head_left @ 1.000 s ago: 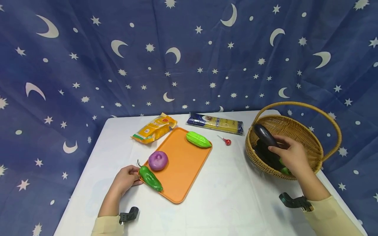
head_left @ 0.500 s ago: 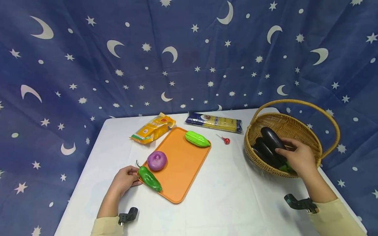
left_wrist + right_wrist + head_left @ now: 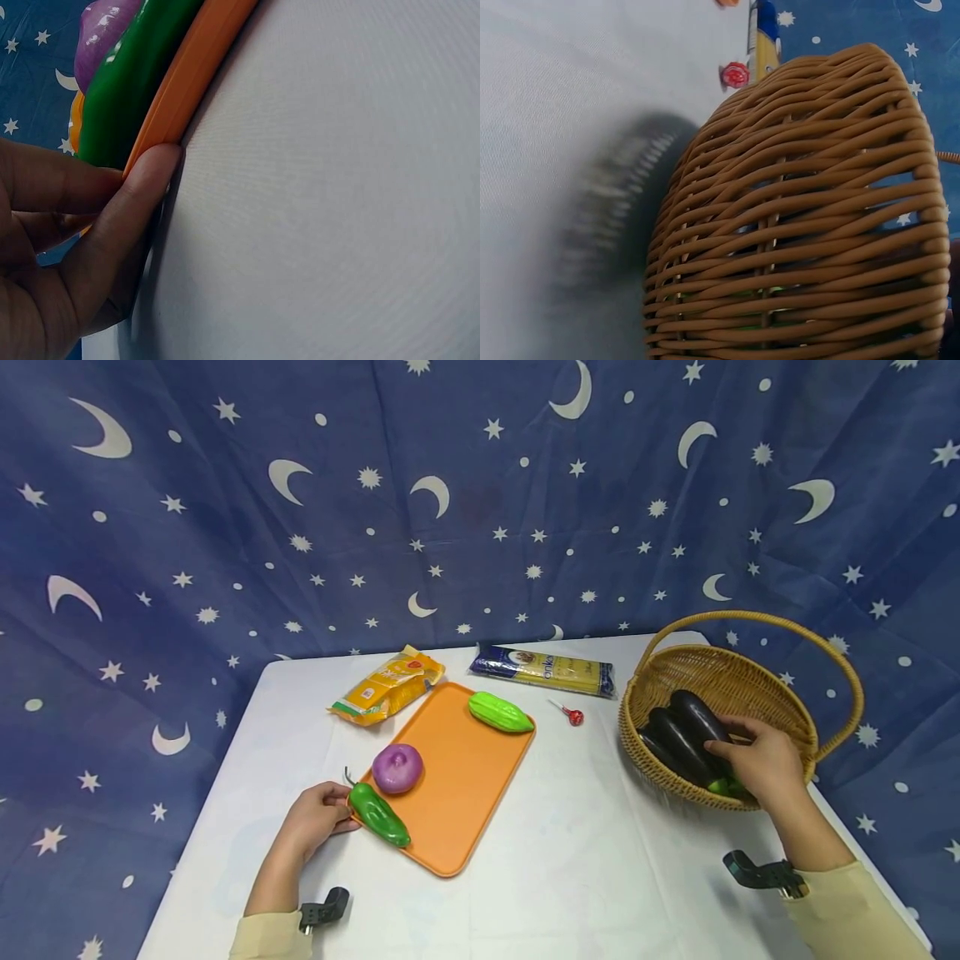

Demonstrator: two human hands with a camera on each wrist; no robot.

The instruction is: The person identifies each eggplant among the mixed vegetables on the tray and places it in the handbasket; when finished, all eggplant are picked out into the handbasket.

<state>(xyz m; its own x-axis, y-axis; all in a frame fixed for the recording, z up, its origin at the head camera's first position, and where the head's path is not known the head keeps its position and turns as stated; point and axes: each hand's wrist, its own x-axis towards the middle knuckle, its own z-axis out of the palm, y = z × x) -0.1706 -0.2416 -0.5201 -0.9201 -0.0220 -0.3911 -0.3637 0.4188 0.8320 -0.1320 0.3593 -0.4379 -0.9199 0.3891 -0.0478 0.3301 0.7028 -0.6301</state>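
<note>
My left hand (image 3: 318, 817) pinches the left corner of an orange tray (image 3: 465, 785), thumb and fingers at its rim (image 3: 195, 71) in the left wrist view. By that corner lies a green chili pepper (image 3: 380, 814) with a curled stem, and behind it a purple onion (image 3: 397, 768). A bright green ridged vegetable (image 3: 500, 712) rests at the tray's far end. Inside the wicker basket (image 3: 637, 768), my right hand (image 3: 765, 762) grips a dark eggplant (image 3: 697, 714), which lies against another eggplant (image 3: 675, 739). The basket's wall (image 3: 802, 202) hides this grip in the right wrist view.
An orange-yellow packet (image 3: 386, 687) lies behind the tray's left side. A pack of spaghetti (image 3: 543, 670) stretches along the back edge, with a red lollipop (image 3: 574, 717) in front of it. The basket's tall handle (image 3: 757, 617) arches over its opening. A starry blue curtain (image 3: 480, 510) hangs behind the table.
My right hand has lowered the eggplant into the basket and shifted slightly right, so it now lies beside the other eggplants. My left hand keeps its hold on the tray.
</note>
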